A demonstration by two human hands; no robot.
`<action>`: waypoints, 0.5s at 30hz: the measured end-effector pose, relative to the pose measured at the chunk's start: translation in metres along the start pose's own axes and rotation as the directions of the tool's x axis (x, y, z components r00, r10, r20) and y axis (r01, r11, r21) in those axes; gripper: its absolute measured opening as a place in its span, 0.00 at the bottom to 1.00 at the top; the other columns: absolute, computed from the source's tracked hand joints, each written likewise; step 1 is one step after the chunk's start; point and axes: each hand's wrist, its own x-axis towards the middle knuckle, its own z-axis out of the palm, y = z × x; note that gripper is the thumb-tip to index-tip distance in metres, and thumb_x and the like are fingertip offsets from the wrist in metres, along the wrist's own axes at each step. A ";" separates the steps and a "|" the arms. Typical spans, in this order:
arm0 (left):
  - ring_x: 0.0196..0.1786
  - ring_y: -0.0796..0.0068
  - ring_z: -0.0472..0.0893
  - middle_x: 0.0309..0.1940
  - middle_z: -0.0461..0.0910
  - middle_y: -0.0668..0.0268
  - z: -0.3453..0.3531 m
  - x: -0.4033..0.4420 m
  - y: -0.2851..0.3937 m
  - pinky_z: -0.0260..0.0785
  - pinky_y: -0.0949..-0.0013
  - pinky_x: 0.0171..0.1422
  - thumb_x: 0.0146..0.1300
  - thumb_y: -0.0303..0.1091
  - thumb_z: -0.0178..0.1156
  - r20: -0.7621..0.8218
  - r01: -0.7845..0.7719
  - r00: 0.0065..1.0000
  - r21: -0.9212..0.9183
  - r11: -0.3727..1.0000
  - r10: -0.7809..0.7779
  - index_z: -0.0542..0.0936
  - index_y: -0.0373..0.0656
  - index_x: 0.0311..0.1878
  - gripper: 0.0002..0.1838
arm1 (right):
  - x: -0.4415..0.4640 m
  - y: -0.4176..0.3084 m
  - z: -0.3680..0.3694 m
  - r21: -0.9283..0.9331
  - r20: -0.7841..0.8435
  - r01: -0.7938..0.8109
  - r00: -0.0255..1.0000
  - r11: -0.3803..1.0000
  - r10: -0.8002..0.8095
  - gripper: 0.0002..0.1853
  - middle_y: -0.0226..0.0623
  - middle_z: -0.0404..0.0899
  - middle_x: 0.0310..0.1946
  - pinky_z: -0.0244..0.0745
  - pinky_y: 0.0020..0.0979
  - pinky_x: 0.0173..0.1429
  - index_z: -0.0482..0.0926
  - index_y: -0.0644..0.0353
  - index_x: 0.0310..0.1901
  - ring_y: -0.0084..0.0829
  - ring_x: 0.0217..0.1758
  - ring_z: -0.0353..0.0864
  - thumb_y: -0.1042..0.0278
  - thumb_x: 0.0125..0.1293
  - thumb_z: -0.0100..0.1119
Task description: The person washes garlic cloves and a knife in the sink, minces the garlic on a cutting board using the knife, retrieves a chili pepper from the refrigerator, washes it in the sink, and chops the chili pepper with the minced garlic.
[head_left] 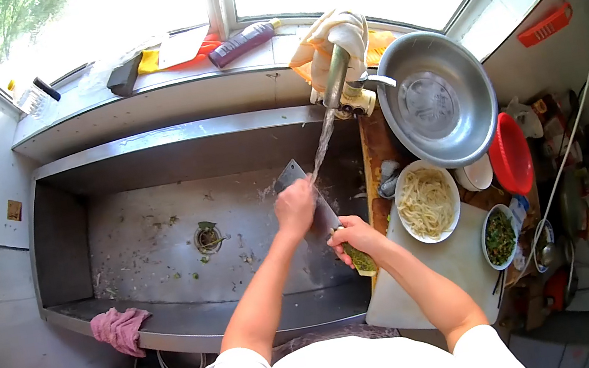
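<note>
A cleaver (325,214) is held at a slant over the sink, its wide metal blade pointing up and left. My right hand (357,238) wraps around its handle end, where a green, speckled piece with a pale yellow tip (360,260) sticks out below the fingers. I cannot tell whether that piece is the handle itself. My left hand (296,207) is closed and lies against the blade; anything inside its fingers is hidden. Water (325,144) runs from the tap (336,75) onto the blade close to my left hand.
Food scraps lie around the drain of the steel sink (157,246). A pink cloth (120,330) hangs on its front edge. To the right are a large metal basin (479,98), a bowl of pale strips (427,201), a red basket (512,155), a bowl of chopped greens (500,237) and a white board (413,289).
</note>
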 end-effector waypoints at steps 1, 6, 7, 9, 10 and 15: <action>0.24 0.60 0.79 0.19 0.76 0.62 0.002 0.013 -0.009 0.70 0.57 0.28 0.71 0.48 0.49 0.229 0.392 0.920 -0.472 0.790 -0.319 0.74 0.41 0.29 0.21 | -0.005 0.001 -0.003 -0.015 -0.014 -0.011 1.000 1.000 0.010 0.07 0.33 0.70 0.18 0.68 0.30 0.13 0.68 0.59 0.32 0.26 0.12 0.72 0.77 0.58 0.57; 0.38 0.53 0.81 0.36 0.80 0.51 -0.002 0.012 -0.023 0.78 0.59 0.37 0.71 0.41 0.47 0.755 0.577 0.650 -0.411 -0.705 0.092 0.77 0.37 0.37 0.17 | -0.018 0.008 -0.013 -0.012 -0.066 -0.018 0.998 1.000 0.018 0.07 0.33 0.70 0.18 0.67 0.32 0.15 0.67 0.60 0.32 0.27 0.13 0.72 0.74 0.60 0.57; 0.42 0.52 0.80 0.39 0.80 0.50 -0.004 0.011 -0.012 0.79 0.58 0.42 0.70 0.40 0.47 0.750 0.539 0.657 -0.392 -0.746 0.081 0.77 0.34 0.39 0.17 | -0.017 0.010 -0.014 0.007 -0.073 -0.009 0.997 1.000 0.009 0.07 0.33 0.70 0.18 0.67 0.32 0.15 0.67 0.60 0.32 0.27 0.13 0.72 0.74 0.60 0.57; 0.50 0.50 0.79 0.44 0.78 0.46 -0.006 0.007 0.005 0.79 0.55 0.53 0.70 0.38 0.47 0.742 0.456 0.668 -0.346 -0.820 0.058 0.76 0.30 0.42 0.18 | -0.018 0.013 -0.015 0.051 -0.085 0.004 0.996 0.999 0.000 0.07 0.33 0.70 0.18 0.67 0.32 0.15 0.67 0.60 0.32 0.27 0.13 0.72 0.74 0.61 0.57; 0.57 0.46 0.76 0.45 0.78 0.46 0.000 0.005 0.000 0.75 0.50 0.61 0.70 0.36 0.46 0.709 0.439 0.696 -0.299 -0.847 0.110 0.75 0.26 0.43 0.18 | -0.017 0.015 -0.015 0.074 -0.088 0.007 0.996 0.997 -0.001 0.07 0.33 0.70 0.18 0.67 0.32 0.15 0.67 0.60 0.32 0.27 0.13 0.72 0.74 0.61 0.57; 0.39 0.63 0.79 0.38 0.78 0.50 0.001 0.005 0.005 0.77 0.68 0.39 0.70 0.35 0.48 0.820 0.504 0.570 -0.406 -0.763 -0.060 0.75 0.31 0.43 0.14 | -0.018 0.008 -0.011 -0.051 -0.176 0.003 0.984 0.999 -0.011 0.05 0.34 0.72 0.19 0.68 0.33 0.15 0.69 0.62 0.32 0.29 0.13 0.74 0.75 0.57 0.56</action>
